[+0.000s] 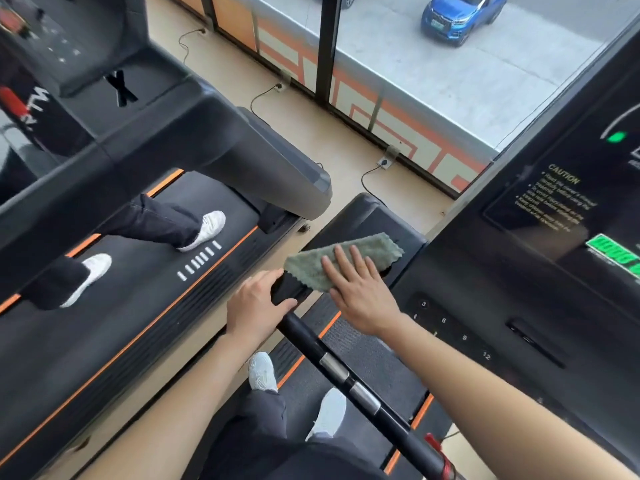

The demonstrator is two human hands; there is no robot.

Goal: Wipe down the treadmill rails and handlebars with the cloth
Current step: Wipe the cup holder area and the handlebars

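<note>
1. Standing on the belt (367, 365) of a treadmill, a person looked down over both bare forearms, which stretched forward. Two white shoes (262, 372) showed beneath them.
2. The right hand (360, 292) lay flat on a grey-green cloth (346, 258), with fingers straight and slightly spread and the palm pressing down.
3. The cloth was draped over the black rail (286, 288), between the left hand and the console (519, 289). Its far end reached past the right fingertips.
4. The left hand (258, 303) gripped the same rail just beside the cloth's near edge. The fingers curled over the top and the thumb wrapped across the near side.
5. A round black handlebar (308, 341) ran from beside the left hand toward the lower right of the view and carried two silver pads (334, 368).
6. The console filled the right side. It showed a caution label, a green readout and keys marked 3, 6, 9 and 12.
7. A second treadmill (138, 323) with orange stripes stood to the left. Another person's legs (156, 223), in dark trousers and white shoes, were on its belt.
8. Farther off, black cords (258, 98) crossed the tan floor (311, 140) to sockets under a window (450, 64). A blue car (460, 15) stood outside.
</note>
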